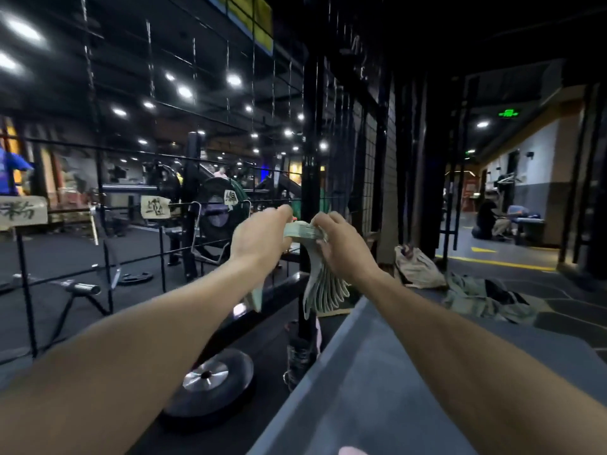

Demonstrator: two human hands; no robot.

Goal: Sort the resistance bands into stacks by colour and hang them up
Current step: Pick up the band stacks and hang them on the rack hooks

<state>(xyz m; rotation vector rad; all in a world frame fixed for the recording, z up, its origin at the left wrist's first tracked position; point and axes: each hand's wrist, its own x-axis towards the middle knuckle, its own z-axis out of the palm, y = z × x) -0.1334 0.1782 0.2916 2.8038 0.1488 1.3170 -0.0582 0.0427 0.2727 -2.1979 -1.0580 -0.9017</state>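
1. While both my arms reach out toward the black wire grid (331, 165), I am holding one stack of pale green resistance bands (307, 233) up at its face, so I judge this to be the hanging step for this colour.
2. My left hand (259, 239) grips the left part of the stack, fingers curled over the top; one band end (258, 295) hangs below that wrist.
3. My right hand (341, 246) pinches the folded top of the stack, thumb and fingers closed round it.
4. Between my hands the stack runs roughly level, left to right; from the fold under my right hand the band ends (323, 292) fan out and point downward, so the long axis there is near vertical.
5. Next, I think the fold must go over a hook or wire on the grid; I cannot make out any hook behind my hands.
6. More cloth-like things (486, 295) lie on the grey surface (377, 372) to my right; whether they are bands I cannot tell.
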